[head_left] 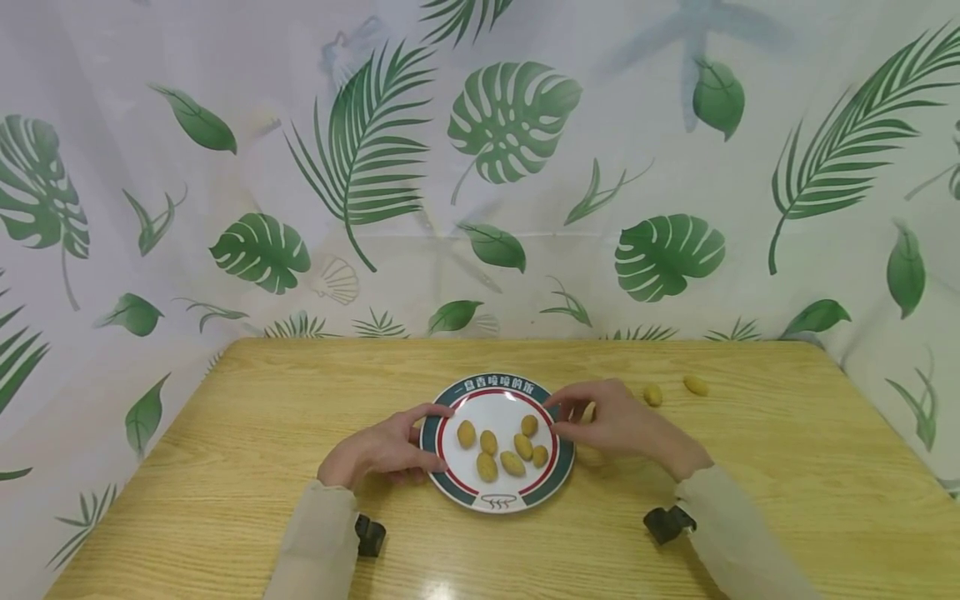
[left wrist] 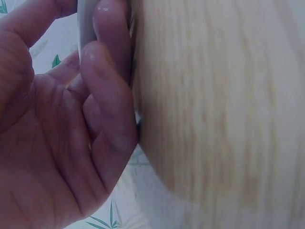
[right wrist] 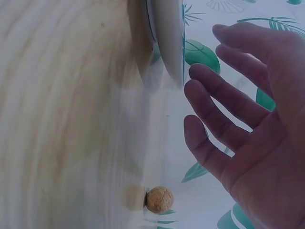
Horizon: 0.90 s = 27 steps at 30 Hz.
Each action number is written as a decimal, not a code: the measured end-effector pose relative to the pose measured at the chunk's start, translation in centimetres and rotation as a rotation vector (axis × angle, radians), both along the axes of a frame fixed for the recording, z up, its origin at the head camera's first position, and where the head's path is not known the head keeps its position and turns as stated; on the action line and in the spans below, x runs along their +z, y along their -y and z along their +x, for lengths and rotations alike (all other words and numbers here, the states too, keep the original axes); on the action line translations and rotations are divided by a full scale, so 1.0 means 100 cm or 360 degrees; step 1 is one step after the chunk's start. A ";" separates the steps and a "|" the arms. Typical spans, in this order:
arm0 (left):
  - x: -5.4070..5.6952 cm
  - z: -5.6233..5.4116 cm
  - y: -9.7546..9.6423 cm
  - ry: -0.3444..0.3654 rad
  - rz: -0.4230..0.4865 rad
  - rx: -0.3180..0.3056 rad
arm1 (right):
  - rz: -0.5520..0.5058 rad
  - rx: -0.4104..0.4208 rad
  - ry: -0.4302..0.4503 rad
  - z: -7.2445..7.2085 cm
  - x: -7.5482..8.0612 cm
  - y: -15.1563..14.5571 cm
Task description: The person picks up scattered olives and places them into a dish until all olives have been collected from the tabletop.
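A round white plate (head_left: pixel 555 479) with a dark green rim and red ring holds several small oval yellow-brown pieces (head_left: pixel 487 467). At its left edge my left hand (head_left: pixel 382 446) grips the rim, thumb on top. The left wrist view shows the curled fingers (left wrist: pixel 109 81) beneath the plate (left wrist: pixel 86 28), between it and the table. By the right rim is my right hand (head_left: pixel 615 421), its thumb and forefinger apart. In the right wrist view its loosely bent fingers (right wrist: pixel 214 109) hold nothing, beside the plate edge (right wrist: pixel 169 38).
Two loose yellow-brown pieces, one nearer (head_left: pixel 653 394) and one farther right (head_left: pixel 695 385), lie beyond my right hand; another is partly hidden behind that hand. The wooden table (head_left: pixel 262 417) ends at a leaf-print backdrop (head_left: pixel 405 292). Both wrists wear small black cameras (head_left: pixel 669 525).
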State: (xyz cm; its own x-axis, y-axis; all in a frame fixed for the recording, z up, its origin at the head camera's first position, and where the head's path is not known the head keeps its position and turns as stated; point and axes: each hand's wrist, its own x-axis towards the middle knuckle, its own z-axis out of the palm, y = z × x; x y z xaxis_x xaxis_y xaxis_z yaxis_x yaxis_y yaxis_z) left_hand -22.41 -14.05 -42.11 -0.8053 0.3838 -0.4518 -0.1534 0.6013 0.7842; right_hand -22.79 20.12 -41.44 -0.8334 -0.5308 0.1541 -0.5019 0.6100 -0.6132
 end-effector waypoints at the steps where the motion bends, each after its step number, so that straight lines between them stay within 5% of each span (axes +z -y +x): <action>1: 0.000 0.000 0.000 0.0004 0.0004 0.0008 | 0.0003 -0.0011 -0.0003 0.000 0.000 -0.001; 27: 0.002 0.000 0.000 -0.0014 0.0011 -0.0016 | 0.0069 -0.0110 -0.0109 0.008 0.006 -0.042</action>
State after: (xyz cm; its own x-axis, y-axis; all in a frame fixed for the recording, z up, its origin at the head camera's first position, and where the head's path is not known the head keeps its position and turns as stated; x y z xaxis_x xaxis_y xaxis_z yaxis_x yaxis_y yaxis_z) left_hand -22.40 -14.08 -41.93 -0.8052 0.3952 -0.4421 -0.1405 0.5972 0.7897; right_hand -22.02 24.35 -40.80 -0.8566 -0.4795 0.1903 -0.4974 0.6698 -0.5513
